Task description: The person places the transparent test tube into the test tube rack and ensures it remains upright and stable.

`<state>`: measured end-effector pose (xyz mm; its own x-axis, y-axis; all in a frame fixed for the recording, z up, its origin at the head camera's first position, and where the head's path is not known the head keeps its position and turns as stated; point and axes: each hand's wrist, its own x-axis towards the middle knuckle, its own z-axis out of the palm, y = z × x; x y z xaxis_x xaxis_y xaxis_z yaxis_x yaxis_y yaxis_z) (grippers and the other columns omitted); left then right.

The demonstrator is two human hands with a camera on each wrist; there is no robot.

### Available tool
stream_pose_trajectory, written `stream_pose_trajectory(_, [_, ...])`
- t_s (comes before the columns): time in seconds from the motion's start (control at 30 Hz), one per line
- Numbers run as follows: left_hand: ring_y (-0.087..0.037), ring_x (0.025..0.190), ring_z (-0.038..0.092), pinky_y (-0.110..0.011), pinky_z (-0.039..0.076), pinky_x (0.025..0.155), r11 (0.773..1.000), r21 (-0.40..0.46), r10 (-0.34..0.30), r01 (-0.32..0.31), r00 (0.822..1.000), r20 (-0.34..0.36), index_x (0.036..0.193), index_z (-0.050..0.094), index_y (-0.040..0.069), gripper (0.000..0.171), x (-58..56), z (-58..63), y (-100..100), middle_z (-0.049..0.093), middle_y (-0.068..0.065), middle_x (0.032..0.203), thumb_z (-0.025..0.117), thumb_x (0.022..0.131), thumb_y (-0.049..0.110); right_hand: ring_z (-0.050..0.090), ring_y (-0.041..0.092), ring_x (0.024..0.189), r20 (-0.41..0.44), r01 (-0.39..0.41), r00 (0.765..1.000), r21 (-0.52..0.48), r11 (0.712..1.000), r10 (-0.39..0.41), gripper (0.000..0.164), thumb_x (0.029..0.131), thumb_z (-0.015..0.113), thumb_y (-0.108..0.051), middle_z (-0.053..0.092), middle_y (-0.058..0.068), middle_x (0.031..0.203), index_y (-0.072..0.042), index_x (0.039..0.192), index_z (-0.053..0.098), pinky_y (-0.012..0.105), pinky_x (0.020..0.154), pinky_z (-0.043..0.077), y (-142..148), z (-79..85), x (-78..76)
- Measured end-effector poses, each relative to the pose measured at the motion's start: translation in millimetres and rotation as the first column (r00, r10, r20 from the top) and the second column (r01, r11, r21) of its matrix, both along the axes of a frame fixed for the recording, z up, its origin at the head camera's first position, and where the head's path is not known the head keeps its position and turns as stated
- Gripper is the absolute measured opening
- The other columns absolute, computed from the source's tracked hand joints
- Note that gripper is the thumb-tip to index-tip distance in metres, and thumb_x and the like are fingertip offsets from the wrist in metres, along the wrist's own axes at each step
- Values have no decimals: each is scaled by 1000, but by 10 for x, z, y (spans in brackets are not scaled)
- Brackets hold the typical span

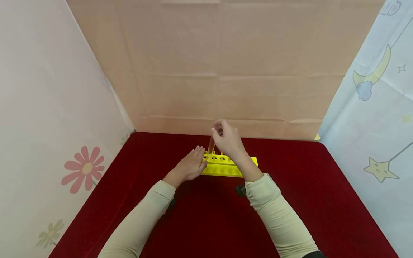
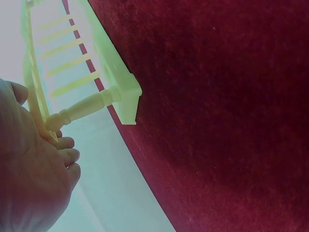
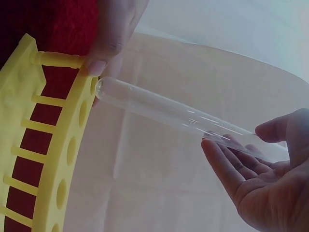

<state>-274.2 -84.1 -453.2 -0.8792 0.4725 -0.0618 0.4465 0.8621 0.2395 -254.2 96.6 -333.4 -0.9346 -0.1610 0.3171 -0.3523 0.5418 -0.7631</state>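
Observation:
A yellow test tube rack (image 1: 222,170) stands on the red cloth, a row of round holes along its top plate. My left hand (image 1: 189,166) grips the rack's left end, with the thumb on one side of the top plate and the fingers on the other. Above the rack, my right hand (image 1: 229,142) pinches a clear glass test tube (image 3: 154,108) near its upper end. The tube slants, and its rounded bottom is right at the end hole, beside my left thumb (image 3: 97,66). No liquid shows inside the tube.
Red cloth (image 1: 206,222) covers the table. A tan paper backdrop (image 1: 206,86) rises behind it. Pale patterned panels stand on both sides, the left one with flowers (image 1: 87,168), the right one with a moon and a star (image 1: 380,169).

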Motion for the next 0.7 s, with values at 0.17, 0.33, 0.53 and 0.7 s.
stream_pose_trajectory(0.17, [-27, 157, 11, -38, 10, 127, 1000, -7, -10, 10, 1000, -1, 161, 17, 1, 66, -6, 3, -5, 18, -14, 168, 27, 110, 42, 67, 24, 99, 11, -13, 1000, 5, 1000, 13, 27, 103, 57, -26, 69, 6, 108, -8, 123, 57, 42, 82, 58, -21, -18, -16])
stream_pose_trajectory(0.33, [-28, 156, 11, -39, 10, 127, 1000, 3, -16, 16, 1000, 3, 161, 17, 1, 66, 1, 37, -2, 18, -15, 168, 27, 110, 41, 67, 24, 98, 0, -14, 1000, 1, 1000, 14, 25, 103, 58, -26, 69, 7, 107, -9, 122, 57, 43, 83, 58, -34, -27, -26])
stream_pose_trajectory(0.53, [-27, 157, 11, -38, 10, 127, 1000, -5, -13, 13, 1000, 4, 161, 16, 1, 66, 5, 42, -7, 17, -14, 168, 27, 110, 42, 67, 25, 100, -11, -20, 1000, 13, 1000, 20, 28, 102, 58, -25, 69, 7, 111, -7, 124, 57, 44, 88, 57, -58, -58, -55])
stream_pose_trajectory(0.7, [-27, 157, 11, -37, 10, 127, 1000, 3, -7, 7, 1000, 12, 162, 16, 2, 67, 4, 28, -19, 17, -14, 169, 28, 110, 43, 66, 25, 98, -17, -26, 1000, 21, 999, 26, 26, 102, 59, -23, 68, 8, 109, -6, 123, 57, 43, 87, 57, -83, -82, -72])
